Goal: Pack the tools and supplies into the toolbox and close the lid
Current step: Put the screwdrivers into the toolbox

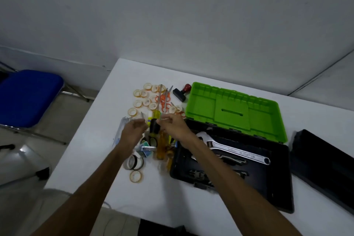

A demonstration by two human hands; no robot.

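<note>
Both hands reach over the pile of loose supplies just left of the toolbox (231,170). The right hand (173,125) has its fingers curled, and its fingertips seem to pinch something thin and metallic — likely the shaft of a small tool, though blur keeps me from being sure. The left hand (132,130) hovers beside it with fingers loosely bent; a thin grey point shows just above its fingertips, but whether it grips anything I cannot tell. The two hands are close together, not touching, which suggests sorting out one item from the heap rather than lifting a bundle.

Under them lie the screwdrivers (156,120) with yellow and amber handles, shafts pointing away from the person, crossing orange clips (164,101). Small tape rolls (142,95) scatter toward the far side; larger rolls (134,162) sit near the front edge of the desk (90,159).

The toolbox stands open, its green lid (235,111) hinged back flat on the desk. An adjustable wrench (232,149) already lies inside with other dark tools, so packing looks partly done. A black tray (323,166) rests apart on the right — probably the box's insert.

The short path rightward into the box is open; the pile sits well in from the desk's left edge, but the nearest tape roll (136,176) is closer to the front.
</note>
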